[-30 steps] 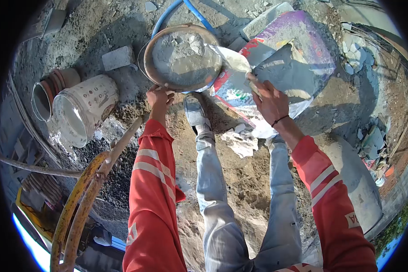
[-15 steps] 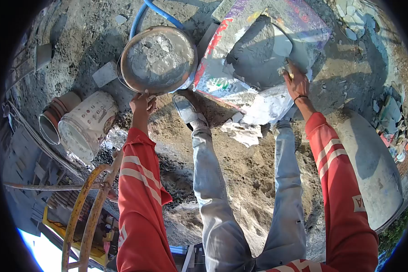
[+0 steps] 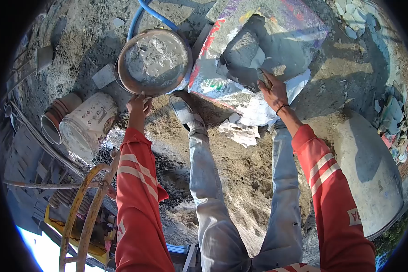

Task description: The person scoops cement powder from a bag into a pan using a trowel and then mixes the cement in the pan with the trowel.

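Note:
My left hand (image 3: 139, 104) has its fingers closed on the near rim of a round bucket (image 3: 123, 68) that contains wet, lumpy grey mix (image 3: 156, 61). In my right hand (image 3: 274, 93) is the handle of a trowel (image 3: 258, 59). Its pale blade dips into grey powder (image 3: 288, 52) inside a torn-open paper sack (image 3: 208, 75). The sack lies to the right of the bucket, its near edge ragged and folded. Part of the blade is hard to tell from the powder.
A blue hose (image 3: 161, 18) runs behind the bucket. To the left lie a dirty white bucket (image 3: 93, 120) and stacked pots (image 3: 54, 120). A rusty yellow metal frame (image 3: 79, 211) stands at lower left. A large grey drum (image 3: 371, 167) lies right, near rubble (image 3: 392, 118).
My right hand has moved left with the trowel, bringing the blade from the sack's right side toward its middle. My left hand stays at the bucket rim. The view has shifted slightly.

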`<state>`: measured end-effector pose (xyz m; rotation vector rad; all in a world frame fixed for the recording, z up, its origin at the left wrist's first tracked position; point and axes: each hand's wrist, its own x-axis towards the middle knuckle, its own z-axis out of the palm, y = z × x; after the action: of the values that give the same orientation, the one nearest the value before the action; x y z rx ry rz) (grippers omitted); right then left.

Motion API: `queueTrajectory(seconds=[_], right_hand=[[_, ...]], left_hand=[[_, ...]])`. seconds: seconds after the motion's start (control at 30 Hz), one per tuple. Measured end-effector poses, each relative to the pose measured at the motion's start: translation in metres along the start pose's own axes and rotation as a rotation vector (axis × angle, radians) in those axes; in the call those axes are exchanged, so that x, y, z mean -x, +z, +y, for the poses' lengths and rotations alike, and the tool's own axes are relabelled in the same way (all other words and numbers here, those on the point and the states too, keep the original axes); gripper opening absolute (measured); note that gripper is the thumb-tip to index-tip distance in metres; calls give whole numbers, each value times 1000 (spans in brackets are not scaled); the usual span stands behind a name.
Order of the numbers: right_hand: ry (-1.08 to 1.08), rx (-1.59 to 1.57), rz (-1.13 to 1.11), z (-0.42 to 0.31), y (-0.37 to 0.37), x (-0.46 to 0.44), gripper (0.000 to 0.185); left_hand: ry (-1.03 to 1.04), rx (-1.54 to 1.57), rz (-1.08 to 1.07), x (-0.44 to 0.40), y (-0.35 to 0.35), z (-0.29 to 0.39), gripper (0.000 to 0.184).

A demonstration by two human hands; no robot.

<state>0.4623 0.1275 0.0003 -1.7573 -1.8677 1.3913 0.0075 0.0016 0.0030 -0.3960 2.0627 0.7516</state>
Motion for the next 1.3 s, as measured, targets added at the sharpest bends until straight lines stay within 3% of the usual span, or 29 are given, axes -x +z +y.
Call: queueTrajectory(seconds=[0.2,0.27,0.4,0.63,0.7,0.87,0.93,1.0,1.1,1.17,1.2,1.3], right_hand=[[171,-172,-66,-31,40,-13,45],[291,-387,-86,-33,38,-9,43],[312,-621,-86,-24,27,5,41],[251,-424,-8,-35,-13,49,42],[185,-190,38,-53,-20,62,44],[104,-343,-131,-106,-6,72,47],[196,-329,-231,-140,13,64,47],[197,-217,-275,-162,39,44,46],[-4,-11,-328,-179,88,9,48],[-343,309,-227,-202,114,-5,49],[-345,311,-227,-213,120,-7,49],[-324,753,-180,-243,127,-7,51]], left_hand=[[4,6,24,5,4,5,17],[-10,-4,52,5,6,6,19],[-56,8,38,5,4,8,17],[-21,54,20,-3,2,0,19],[-12,68,16,-4,0,-2,27],[-10,129,103,0,3,-5,38],[-6,128,120,3,2,-4,42],[1,100,114,1,1,-4,42],[0,76,125,0,-1,-3,44],[7,63,123,1,-1,-4,46],[7,65,122,2,-1,-3,46],[15,63,167,5,-1,-2,46]])
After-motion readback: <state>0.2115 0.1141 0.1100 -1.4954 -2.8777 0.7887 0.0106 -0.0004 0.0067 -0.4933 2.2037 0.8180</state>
